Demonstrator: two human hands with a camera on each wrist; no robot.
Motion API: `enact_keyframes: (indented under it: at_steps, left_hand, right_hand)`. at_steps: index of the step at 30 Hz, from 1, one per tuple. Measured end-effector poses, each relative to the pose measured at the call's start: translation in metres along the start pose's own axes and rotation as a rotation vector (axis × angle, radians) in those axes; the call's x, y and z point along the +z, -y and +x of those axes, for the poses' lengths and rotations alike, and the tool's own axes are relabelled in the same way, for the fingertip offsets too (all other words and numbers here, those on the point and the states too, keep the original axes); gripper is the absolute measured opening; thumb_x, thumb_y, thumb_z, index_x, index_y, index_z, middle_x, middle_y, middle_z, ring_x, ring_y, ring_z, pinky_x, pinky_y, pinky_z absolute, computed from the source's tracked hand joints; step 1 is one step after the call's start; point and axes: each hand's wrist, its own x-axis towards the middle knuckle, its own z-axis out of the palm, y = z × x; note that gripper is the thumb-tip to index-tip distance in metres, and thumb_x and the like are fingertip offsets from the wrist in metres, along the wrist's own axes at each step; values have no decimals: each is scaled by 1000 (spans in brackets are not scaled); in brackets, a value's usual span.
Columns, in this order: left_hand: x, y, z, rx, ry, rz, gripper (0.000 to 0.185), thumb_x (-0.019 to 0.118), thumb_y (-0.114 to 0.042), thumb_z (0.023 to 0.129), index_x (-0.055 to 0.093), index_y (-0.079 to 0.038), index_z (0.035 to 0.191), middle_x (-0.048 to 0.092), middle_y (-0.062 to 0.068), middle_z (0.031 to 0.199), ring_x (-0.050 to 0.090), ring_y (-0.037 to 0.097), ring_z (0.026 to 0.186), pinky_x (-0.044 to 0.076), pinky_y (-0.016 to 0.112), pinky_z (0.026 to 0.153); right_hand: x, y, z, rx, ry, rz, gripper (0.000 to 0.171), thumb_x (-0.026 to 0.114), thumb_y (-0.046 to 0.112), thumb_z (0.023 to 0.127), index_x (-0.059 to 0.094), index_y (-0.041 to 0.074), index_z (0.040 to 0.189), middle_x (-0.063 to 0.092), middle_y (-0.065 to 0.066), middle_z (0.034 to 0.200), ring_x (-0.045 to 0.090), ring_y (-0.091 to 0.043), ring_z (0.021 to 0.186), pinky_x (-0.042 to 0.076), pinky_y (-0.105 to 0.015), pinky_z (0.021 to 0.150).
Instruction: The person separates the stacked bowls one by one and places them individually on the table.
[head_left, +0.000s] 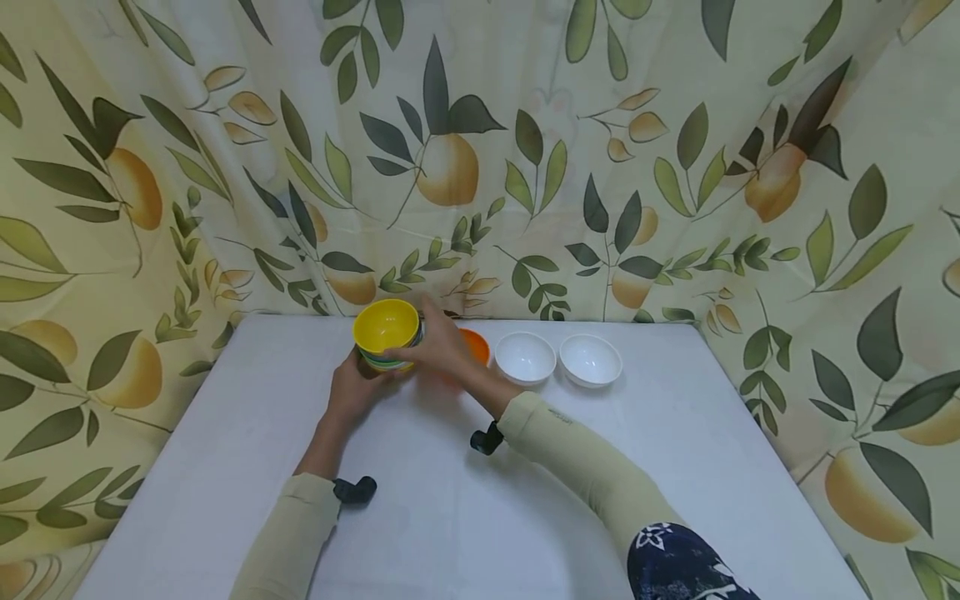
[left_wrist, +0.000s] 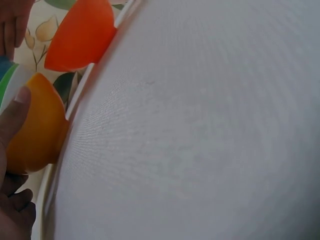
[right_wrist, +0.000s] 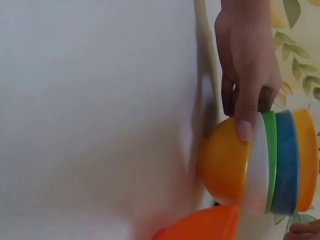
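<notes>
A stack of nested bowls (head_left: pixel 385 327) stands at the back left of the white table. The right wrist view shows its order from the base: an orange-yellow bowl (right_wrist: pixel 223 162), white (right_wrist: pixel 257 165), green, blue (right_wrist: pixel 286 162) and a yellow bowl (right_wrist: pixel 306 160) on top. My left hand (head_left: pixel 352 387) grips the stack low down, its thumb (right_wrist: pixel 245 127) against the bottom bowl's side. My right hand (head_left: pixel 442 342) is at the stack's right side, thumb in front of the top bowl and index finger extended behind. Its contact with the bowl is unclear.
An orange bowl (head_left: pixel 476 343) stands just right of the stack, partly hidden by my right hand. Two white bowls (head_left: pixel 525 358) (head_left: pixel 591 360) follow to its right. A leaf-and-fruit patterned curtain (head_left: pixel 480 242) hangs behind the table (head_left: pixel 450 517).
</notes>
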Motion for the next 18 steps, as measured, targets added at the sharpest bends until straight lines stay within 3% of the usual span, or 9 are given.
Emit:
enact_keyframes:
  at_steps: [3,5,18]
  left_hand:
    - [0,-1,-1,-9,8,7,92,87,-43,88,37,-14,161,46,13,161,39,35,149,33,58,122]
    - [1,-1,-1,-18,9,7,92,87,-43,88,37,-14,160,46,12,161,39,35,149,34,58,121]
    - [0,0,0,3,3,27,91,86,-46,87,40,-15,159,48,12,159,41,35,148,33,60,121]
  right_hand:
    - [7,-1,3,-11,4,-8,97,97,47,72,46,10,145,62,-6,130,62,-21,114,55,-36,99]
    - [11,-1,4,-5,3,-34,95,97,46,72,46,10,144,63,-5,126,62,-20,110,56,-35,96]
    - [17,1,9,-9,-3,-25,94,96,42,75,48,13,150,64,-1,130,61,-18,111,56,-36,97]
